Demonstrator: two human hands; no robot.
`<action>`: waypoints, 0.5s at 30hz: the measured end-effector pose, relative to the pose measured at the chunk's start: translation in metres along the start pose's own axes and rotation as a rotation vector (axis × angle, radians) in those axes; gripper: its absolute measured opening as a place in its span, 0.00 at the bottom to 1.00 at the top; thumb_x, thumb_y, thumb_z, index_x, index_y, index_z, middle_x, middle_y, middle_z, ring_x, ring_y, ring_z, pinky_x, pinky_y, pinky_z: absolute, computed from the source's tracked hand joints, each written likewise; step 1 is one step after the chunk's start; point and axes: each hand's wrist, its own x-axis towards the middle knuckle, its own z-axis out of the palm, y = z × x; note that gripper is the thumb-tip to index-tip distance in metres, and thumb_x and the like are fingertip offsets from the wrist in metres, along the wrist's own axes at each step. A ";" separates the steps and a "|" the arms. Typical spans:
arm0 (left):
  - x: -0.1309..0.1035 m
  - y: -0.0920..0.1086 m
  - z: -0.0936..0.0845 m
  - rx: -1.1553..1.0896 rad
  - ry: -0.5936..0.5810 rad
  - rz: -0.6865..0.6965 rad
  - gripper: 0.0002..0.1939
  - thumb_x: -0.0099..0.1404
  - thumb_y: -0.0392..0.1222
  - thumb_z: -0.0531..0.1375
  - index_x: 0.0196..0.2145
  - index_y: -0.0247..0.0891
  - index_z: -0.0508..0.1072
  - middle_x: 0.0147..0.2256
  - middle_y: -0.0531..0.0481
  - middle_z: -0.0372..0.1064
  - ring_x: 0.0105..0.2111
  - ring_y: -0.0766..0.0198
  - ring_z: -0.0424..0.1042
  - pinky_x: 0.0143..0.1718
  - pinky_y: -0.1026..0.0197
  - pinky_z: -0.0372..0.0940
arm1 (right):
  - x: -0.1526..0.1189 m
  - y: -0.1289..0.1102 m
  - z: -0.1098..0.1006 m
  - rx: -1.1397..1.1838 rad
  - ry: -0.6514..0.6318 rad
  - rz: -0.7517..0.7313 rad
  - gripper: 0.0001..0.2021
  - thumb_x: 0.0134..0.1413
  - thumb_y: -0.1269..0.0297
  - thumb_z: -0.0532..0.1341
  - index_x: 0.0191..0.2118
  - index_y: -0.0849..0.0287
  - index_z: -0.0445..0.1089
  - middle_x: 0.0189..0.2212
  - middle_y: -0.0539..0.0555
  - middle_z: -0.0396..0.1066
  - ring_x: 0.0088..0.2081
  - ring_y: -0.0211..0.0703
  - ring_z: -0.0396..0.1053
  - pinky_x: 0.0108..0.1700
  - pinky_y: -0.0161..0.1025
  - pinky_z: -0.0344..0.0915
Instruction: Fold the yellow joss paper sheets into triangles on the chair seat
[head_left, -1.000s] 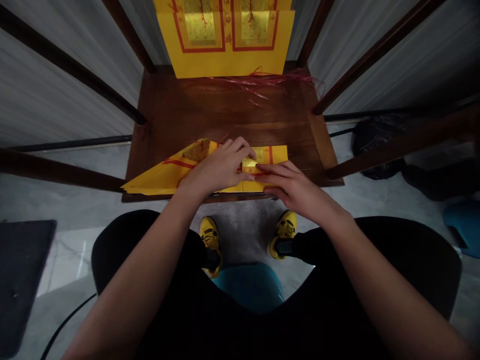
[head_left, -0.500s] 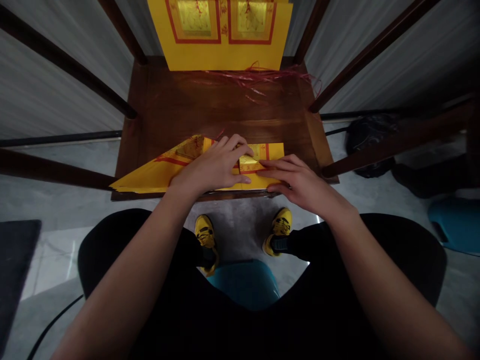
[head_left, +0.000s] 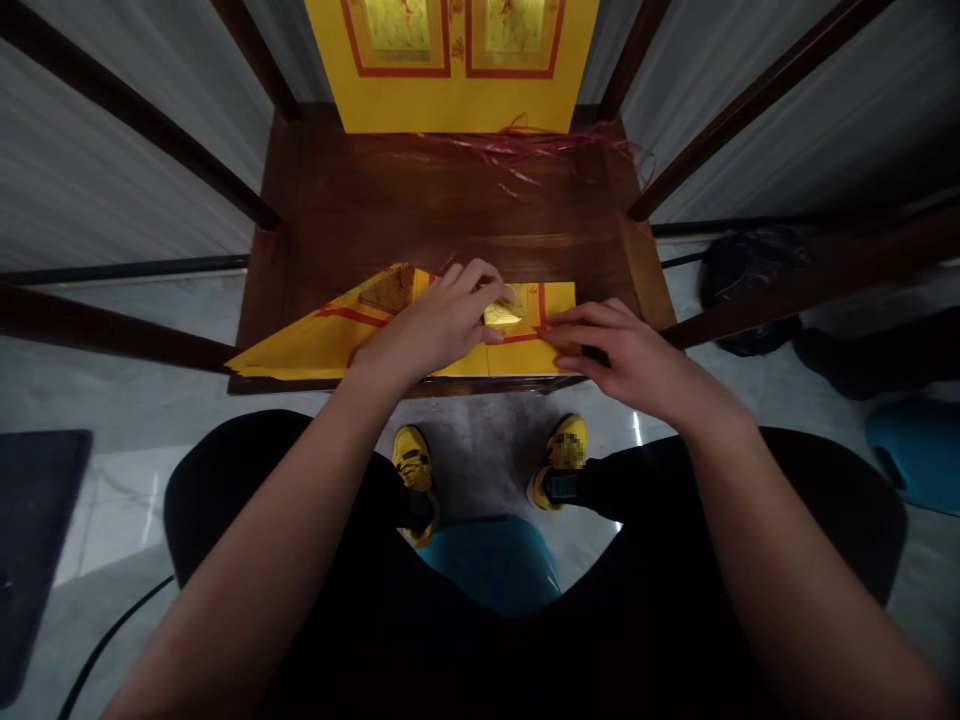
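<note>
Yellow paper sheets (head_left: 300, 345) with red borders and gold foil squares lie along the near edge of the brown wooden surface (head_left: 442, 215). Their left part is folded up into a slanting point. My left hand (head_left: 442, 320) rests over the middle of the sheets, fingers bent and closed near the gold foil; what its fingertips hold, if anything, is hidden. At the right end of the paper is my right hand (head_left: 607, 340), its thumb and fingers closed near the edge; I cannot make out what is between them.
A stack of yellow printed paper (head_left: 461, 105) stands at the far edge. Pink-red strings (head_left: 525, 150) lie before it. Dark wooden bars rise on both sides. Below are yellow shoes (head_left: 414, 465), a blue stool (head_left: 487, 565) and a black bag (head_left: 750, 290).
My right hand has moved right, away from the gold foil, to the paper's right end, and its fingers have drawn together. The view has shifted slightly. My left hand stays over the middle.
</note>
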 end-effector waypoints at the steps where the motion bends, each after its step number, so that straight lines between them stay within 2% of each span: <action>1: 0.000 0.000 0.001 0.004 0.007 0.004 0.18 0.78 0.40 0.62 0.63 0.42 0.71 0.64 0.39 0.64 0.65 0.42 0.65 0.71 0.32 0.57 | 0.000 0.001 0.001 -0.002 0.008 0.000 0.20 0.72 0.63 0.63 0.65 0.44 0.79 0.58 0.58 0.77 0.59 0.61 0.70 0.66 0.63 0.67; 3: -0.001 0.001 0.003 -0.003 0.021 0.016 0.17 0.78 0.36 0.59 0.62 0.43 0.72 0.64 0.39 0.64 0.66 0.42 0.64 0.72 0.31 0.55 | 0.000 0.003 0.003 -0.010 0.018 0.013 0.19 0.71 0.61 0.64 0.63 0.46 0.79 0.53 0.59 0.76 0.57 0.60 0.71 0.63 0.61 0.69; 7: -0.003 0.007 0.006 -0.094 0.020 0.023 0.20 0.78 0.30 0.53 0.60 0.46 0.73 0.65 0.42 0.63 0.66 0.45 0.65 0.70 0.36 0.61 | 0.003 0.005 0.008 -0.014 0.022 0.042 0.16 0.71 0.59 0.64 0.60 0.48 0.80 0.44 0.58 0.78 0.51 0.59 0.72 0.56 0.57 0.72; 11: -0.002 0.008 0.006 -0.211 0.047 0.002 0.20 0.76 0.32 0.55 0.61 0.46 0.72 0.64 0.42 0.62 0.66 0.49 0.67 0.69 0.42 0.64 | 0.003 0.002 0.008 0.015 0.015 0.088 0.15 0.73 0.59 0.63 0.59 0.50 0.80 0.48 0.58 0.80 0.51 0.58 0.76 0.56 0.55 0.73; 15: 0.001 0.007 0.004 -0.327 0.018 -0.009 0.22 0.73 0.31 0.58 0.61 0.47 0.71 0.61 0.44 0.65 0.64 0.54 0.69 0.69 0.47 0.64 | 0.001 -0.004 0.007 -0.005 -0.009 0.138 0.16 0.73 0.57 0.62 0.60 0.52 0.79 0.49 0.59 0.81 0.50 0.57 0.78 0.53 0.53 0.74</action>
